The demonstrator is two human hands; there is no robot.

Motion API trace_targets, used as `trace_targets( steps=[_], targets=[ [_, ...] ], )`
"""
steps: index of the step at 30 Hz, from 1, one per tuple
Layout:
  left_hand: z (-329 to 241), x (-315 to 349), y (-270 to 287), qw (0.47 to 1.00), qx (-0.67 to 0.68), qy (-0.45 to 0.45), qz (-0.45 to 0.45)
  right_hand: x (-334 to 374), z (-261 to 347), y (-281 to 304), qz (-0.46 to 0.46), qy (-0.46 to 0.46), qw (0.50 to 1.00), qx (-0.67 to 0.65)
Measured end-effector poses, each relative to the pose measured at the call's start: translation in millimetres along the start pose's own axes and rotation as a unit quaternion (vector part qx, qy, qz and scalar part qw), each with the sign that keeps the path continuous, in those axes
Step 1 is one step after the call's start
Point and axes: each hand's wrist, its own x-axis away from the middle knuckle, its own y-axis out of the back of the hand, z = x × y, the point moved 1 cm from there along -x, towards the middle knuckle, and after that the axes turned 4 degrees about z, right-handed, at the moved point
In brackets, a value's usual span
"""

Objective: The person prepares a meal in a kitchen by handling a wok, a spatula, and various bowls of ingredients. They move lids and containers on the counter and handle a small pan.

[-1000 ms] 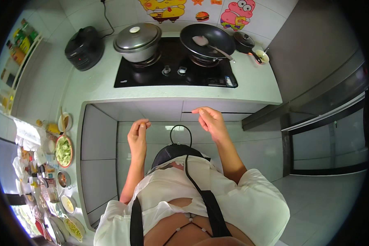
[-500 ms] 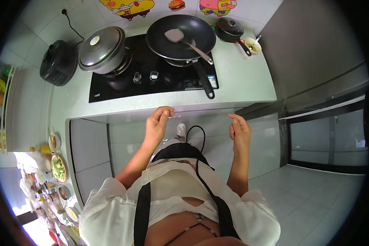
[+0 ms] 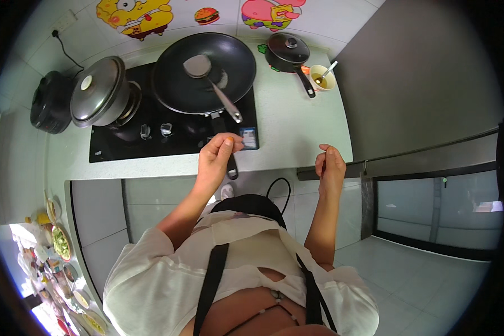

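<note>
The hands are held well apart, neither touching the other. The left hand [image 3: 214, 157] is held over the front of the cooktop [image 3: 173, 145], its thumb brought close to the curled fingers. The wok handle [image 3: 232, 168] is partly hidden by it; whether the handle is touched cannot be told. The right hand [image 3: 331, 162] is held with bent fingers near the front right corner of the counter [image 3: 302, 131]. No object is seen in either hand, and how firmly the fingers are closed cannot be told.

The wok [image 3: 179, 92] is set on the right burner, and a spatula [image 3: 224, 98] is laid in it, its shaft propped over the near rim. Nothing clearly recognisable as food is seen in the wok, though a pale patch is shown beside the spatula. Whether a flame is lit cannot be seen.

On the left burner a pot [image 3: 98, 92] is kept covered by its lid. To the right of the cooktop, a lidded saucepan [image 3: 288, 50] is placed just beside a bowl [image 3: 325, 88] with a spoon in it. Farther out, at lower left, cut green vegetables [image 3: 61, 243] are set out in a dish, apparently already prepared, well apart from the wok.
</note>
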Motion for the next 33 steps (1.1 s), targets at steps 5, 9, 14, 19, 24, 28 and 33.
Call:
trace_targets(
  steps=[5,9,14,19,24,28,33],
  targets=[
    [18,-22,-23,0.999,-0.009,0.02,-0.031,-64,-4,37,0.011,-0.02,0.999,0.034],
    [25,-28,-42,0.987,0.058,0.057,-0.135,-127,-32,46,0.093,0.04,0.984,0.143],
    [35,-6,-69,0.954,0.062,0.044,-0.289,-137,-42,-52,0.417,0.011,0.896,0.152],
    [34,11,-91,0.933,0.042,0.015,-0.358,-125,-60,-120,0.533,-0.264,0.799,0.083],
    [41,32,-92,0.918,0.05,0.028,-0.392,-120,-72,-160,0.533,-0.34,0.775,0.015],
    [43,37,-84,0.919,0.032,0.031,-0.392,-108,-64,-158,0.518,-0.34,0.784,-0.031],
    [44,19,-78,0.935,0.034,0.049,-0.349,-85,-31,-129,0.501,-0.315,0.806,-0.027]
  ],
)
